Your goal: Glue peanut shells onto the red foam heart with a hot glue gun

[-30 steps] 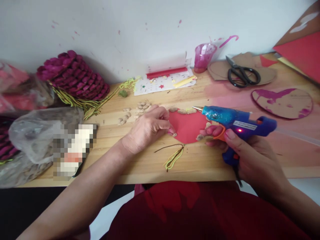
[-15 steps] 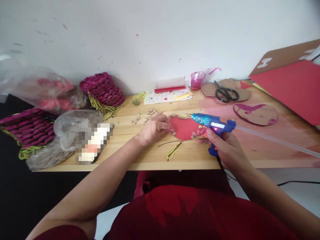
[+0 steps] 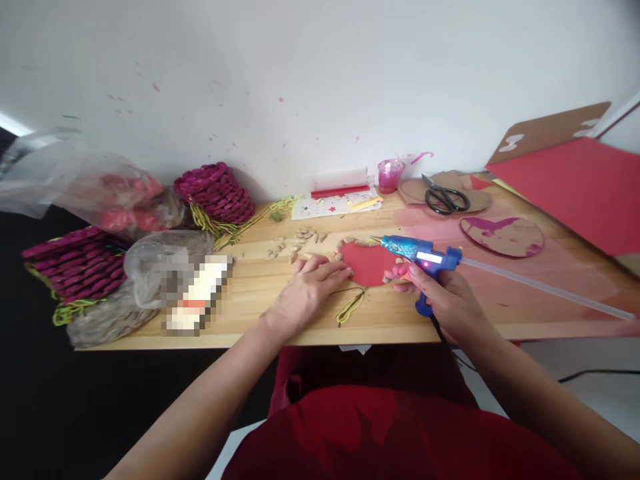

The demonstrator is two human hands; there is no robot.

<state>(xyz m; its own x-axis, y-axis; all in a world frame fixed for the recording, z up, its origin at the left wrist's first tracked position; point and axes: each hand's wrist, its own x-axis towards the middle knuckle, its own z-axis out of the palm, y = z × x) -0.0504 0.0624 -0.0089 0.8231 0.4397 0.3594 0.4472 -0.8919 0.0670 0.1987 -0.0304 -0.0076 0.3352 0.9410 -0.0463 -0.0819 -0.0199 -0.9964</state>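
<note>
A red paper heart [image 3: 369,262] lies on the wooden table [image 3: 250,293], with small tan shells glued along its upper edge. My left hand [image 3: 310,285] rests flat beside the heart's left edge, fingers stretched toward it. My right hand [image 3: 445,300] grips a blue glue gun [image 3: 420,255] with a red light on; its nozzle points left over the heart's top. A clear glue stick [image 3: 540,288] sticks out behind the gun. Yellow-green threads [image 3: 350,307] lie below the heart's tip.
Loose shells [image 3: 295,243] lie scattered beyond my left hand. Plastic bags [image 3: 150,267] and magenta woven pieces [image 3: 217,190] fill the left side. Scissors [image 3: 443,198], a pink cup [image 3: 389,175], painted cardboard hearts [image 3: 503,235] and red sheets [image 3: 575,193] sit at the right.
The view has pulled back and up, showing more of the table. My left hand's fingers have flattened out beside the heart. The glue gun stays over the heart.
</note>
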